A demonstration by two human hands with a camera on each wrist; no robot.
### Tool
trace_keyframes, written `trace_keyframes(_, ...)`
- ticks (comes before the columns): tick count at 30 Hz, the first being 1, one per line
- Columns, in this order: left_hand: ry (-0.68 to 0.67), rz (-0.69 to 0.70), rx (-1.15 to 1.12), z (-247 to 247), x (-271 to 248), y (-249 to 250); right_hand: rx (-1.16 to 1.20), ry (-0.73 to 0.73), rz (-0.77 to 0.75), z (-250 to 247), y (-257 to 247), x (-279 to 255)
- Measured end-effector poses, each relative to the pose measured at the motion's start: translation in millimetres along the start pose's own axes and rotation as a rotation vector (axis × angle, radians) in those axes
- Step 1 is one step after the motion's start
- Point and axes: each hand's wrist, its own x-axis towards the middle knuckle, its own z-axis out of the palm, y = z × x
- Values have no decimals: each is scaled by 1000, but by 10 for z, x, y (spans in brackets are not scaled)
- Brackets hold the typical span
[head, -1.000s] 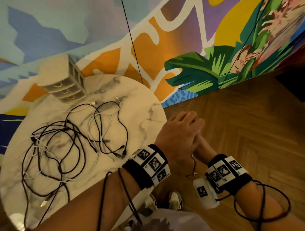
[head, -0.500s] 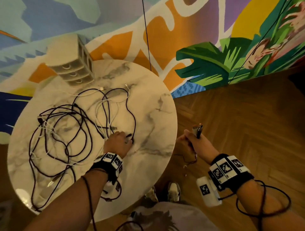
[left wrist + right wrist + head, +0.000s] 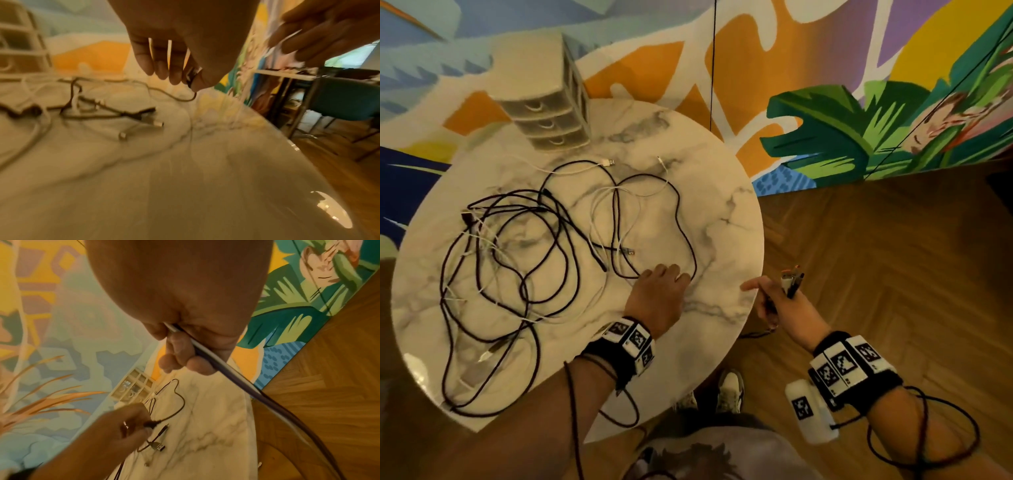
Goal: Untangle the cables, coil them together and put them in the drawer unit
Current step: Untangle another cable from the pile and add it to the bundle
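A tangle of black and white cables (image 3: 524, 260) sprawls over the round marble table (image 3: 722, 222). My left hand (image 3: 671, 279) is at the tangle's right side and pinches a black cable's plug (image 3: 190, 79) between thumb and fingers; the same black plug (image 3: 150, 425) shows in the right wrist view. Just off the table's right edge, my right hand (image 3: 777, 294) grips a bundle of cable ends (image 3: 792, 279), with white and dark cables (image 3: 207, 356) running out under the palm. The beige three-drawer unit (image 3: 548, 120) stands at the table's far left edge, drawers closed.
Loose USB plugs (image 3: 157, 124) lie on the marble near my left hand. A painted mural wall (image 3: 859, 102) backs the table. Wooden floor (image 3: 893, 257) spreads to the right, and a teal chair (image 3: 345, 100) with a metal-legged desk stands further off.
My left hand left the right hand, reached onto the table and took the black cable's end. The right hand stayed beside the table's edge, gripping the cable ends.
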Motion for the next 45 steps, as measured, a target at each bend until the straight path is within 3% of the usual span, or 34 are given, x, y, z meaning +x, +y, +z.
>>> trace_keyframes(3, 241, 146, -106, -284, -88, 27, -14, -11, -111, 143, -135, 36)
trace_keyframes(5, 321, 177, -294, -549, -121, 53, -40, -48, -177, 277, -293, 59)
trace_keyframes(9, 389, 51, -660, -985, -154, 118, -31, -137, -338, 530, -607, 49)
trace_keyframes(13, 453, -6, -761, -1203, -151, 165, -51, -210, -374, 636, -740, 32)
trace_keyframes(18, 456, 38, -810, -1297, -159, 244, 81, -297, -378, 665, -889, -8)
trace_keyframes(23, 459, 80, -828, -1339, -159, 278, 72, -248, -311, 680, -935, -52)
trace_keyframes(26, 437, 111, -887, -1358, -148, 291, 74, -164, -281, 676, -927, -65)
trace_keyframes(29, 443, -4, -1060, -1284, -108, 248, 115, -34, -245, 648, -902, -32)
trace_keyframes(31, 327, -107, -1239, -1155, -62, 221, -75, 80, -271, 615, -896, -46)
trace_keyframes(32, 198, -125, -1298, -1066, -45, 222, -93, 148, -288, 588, -922, -73)
trace_keyframes(33, 48, -121, -1282, -958, -45, 237, -65, 202, -310, 570, -947, -93)
trace_keyframes(35, -190, -34, -1032, -654, -102, 296, 35, 250, -339, 527, -994, -117)
trace_keyframes(38, -291, -42, -741, -210, -259, 319, 302, 288, -373, 419, -1014, -54)
trace_keyframes(41, -49, -131, -688, -133, -260, 258, 435, 284, -321, 306, -1010, -39)
trace_keyframes(43, 143, -35, -698, -285, -120, 265, 479, 246, -309, 305, -994, -53)
trace_keyframes(45, 204, 86, -723, -470, 57, 319, 508, 209, -310, 351, -993, -49)
